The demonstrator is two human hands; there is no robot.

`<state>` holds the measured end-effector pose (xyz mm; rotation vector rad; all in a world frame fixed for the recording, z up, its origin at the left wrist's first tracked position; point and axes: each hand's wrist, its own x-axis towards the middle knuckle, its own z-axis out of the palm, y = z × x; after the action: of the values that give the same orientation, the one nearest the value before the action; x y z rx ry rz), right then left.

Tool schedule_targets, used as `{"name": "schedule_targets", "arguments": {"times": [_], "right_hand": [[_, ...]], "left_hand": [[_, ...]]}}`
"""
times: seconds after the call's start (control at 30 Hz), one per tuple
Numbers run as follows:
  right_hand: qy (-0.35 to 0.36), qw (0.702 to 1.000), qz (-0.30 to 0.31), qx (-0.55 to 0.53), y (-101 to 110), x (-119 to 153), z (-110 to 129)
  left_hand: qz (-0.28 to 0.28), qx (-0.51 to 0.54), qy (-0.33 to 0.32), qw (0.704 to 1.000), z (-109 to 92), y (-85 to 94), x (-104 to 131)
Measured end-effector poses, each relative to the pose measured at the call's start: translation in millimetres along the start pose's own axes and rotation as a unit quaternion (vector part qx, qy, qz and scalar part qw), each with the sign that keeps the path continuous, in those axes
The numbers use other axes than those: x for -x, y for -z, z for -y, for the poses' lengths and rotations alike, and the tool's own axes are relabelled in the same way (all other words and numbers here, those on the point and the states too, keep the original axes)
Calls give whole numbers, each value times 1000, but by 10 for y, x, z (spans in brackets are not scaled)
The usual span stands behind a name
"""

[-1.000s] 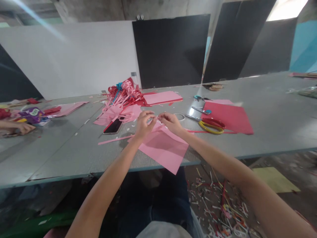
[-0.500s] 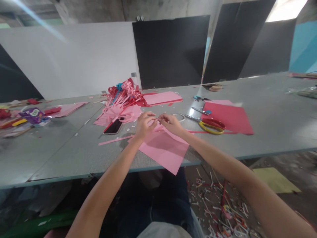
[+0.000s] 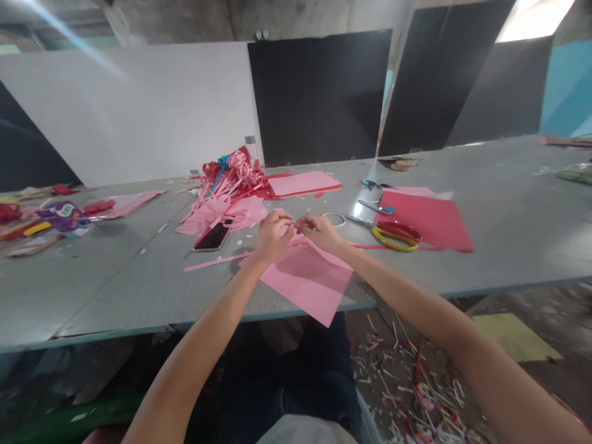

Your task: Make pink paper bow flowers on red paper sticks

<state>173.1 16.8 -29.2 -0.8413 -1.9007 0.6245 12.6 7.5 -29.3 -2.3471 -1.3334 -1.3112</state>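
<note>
My left hand (image 3: 274, 235) and my right hand (image 3: 319, 232) meet at the fingertips over the table's near middle. Both are closed in a pinch, with a small bit of pink paper (image 3: 295, 227) between them, mostly hidden by the fingers. Beneath them lies a pink paper sheet (image 3: 308, 277), one corner hanging past the table edge. A narrow pink paper strip (image 3: 217, 262) sticks out left of my left wrist. Beyond my right wrist a red strip (image 3: 370, 246) runs rightward. Just behind my right hand is a white ring (image 3: 335, 218), perhaps a roll of tape.
Red-and-yellow-handled scissors (image 3: 393, 235) and red sheets (image 3: 428, 219) lie to the right. At left are a phone (image 3: 213, 237) and a heap of curled pink and red paper (image 3: 235, 169). Farther back sits a pink sheet stack (image 3: 303, 184). A purple packet (image 3: 67, 217) is far left.
The fingertips have shifted very slightly while staying together. Everything else on the table lies as before.
</note>
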Motion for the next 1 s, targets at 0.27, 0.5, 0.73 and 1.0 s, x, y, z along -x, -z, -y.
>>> {"name": "schedule_targets", "arguments": {"times": [0.27,0.5,0.73,1.0], "right_hand": [[-29,999,-1,-17,4,-2,40],[-29,999,8,-26,12,-9,24],[-34,998,21,-44,-13,-12,-31],[-76,996,12,-48,9,-17,28]], "left_hand": [[14,-5,-19,1000,24,7,-1],[9,-1,-25,1000,17,30,-7],[6,-27,-18,999,-17,48,9],[-78,-91,23,992,29,104,-17]]}}
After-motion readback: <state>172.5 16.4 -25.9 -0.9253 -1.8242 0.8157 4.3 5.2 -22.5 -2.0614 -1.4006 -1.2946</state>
